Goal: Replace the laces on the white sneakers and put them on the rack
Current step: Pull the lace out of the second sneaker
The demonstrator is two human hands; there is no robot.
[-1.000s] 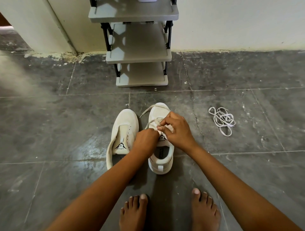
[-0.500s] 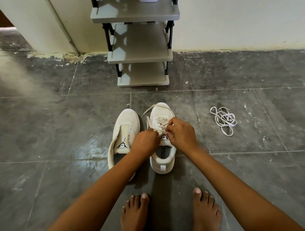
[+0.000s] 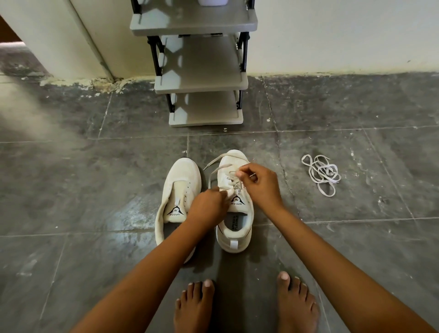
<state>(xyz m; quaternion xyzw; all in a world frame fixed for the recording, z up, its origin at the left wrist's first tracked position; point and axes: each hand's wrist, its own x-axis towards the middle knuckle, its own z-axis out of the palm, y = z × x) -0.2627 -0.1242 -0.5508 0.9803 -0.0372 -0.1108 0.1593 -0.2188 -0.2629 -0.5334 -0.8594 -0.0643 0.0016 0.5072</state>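
Two white sneakers stand side by side on the grey tiled floor. The left sneaker (image 3: 178, 190) has no lace in it. The right sneaker (image 3: 234, 228) carries a cream lace (image 3: 217, 159) that loops out over its toe. My left hand (image 3: 207, 207) pinches the lace at the upper eyelets beside the tongue. My right hand (image 3: 261, 184) is raised over the middle of the lacing and pinches a strand between thumb and fingers. A grey shoe rack (image 3: 202, 80) with three shelves stands against the wall beyond the sneakers.
A loose tangle of white lace (image 3: 323, 173) lies on the floor to the right of the sneakers. My bare feet (image 3: 242, 306) are at the near edge. A white object sits on the rack's top shelf (image 3: 213, 2).
My right hand has moved forward toward the toe, drawing a strand up from the lacing. My left hand stays at the tongue of the right sneaker.
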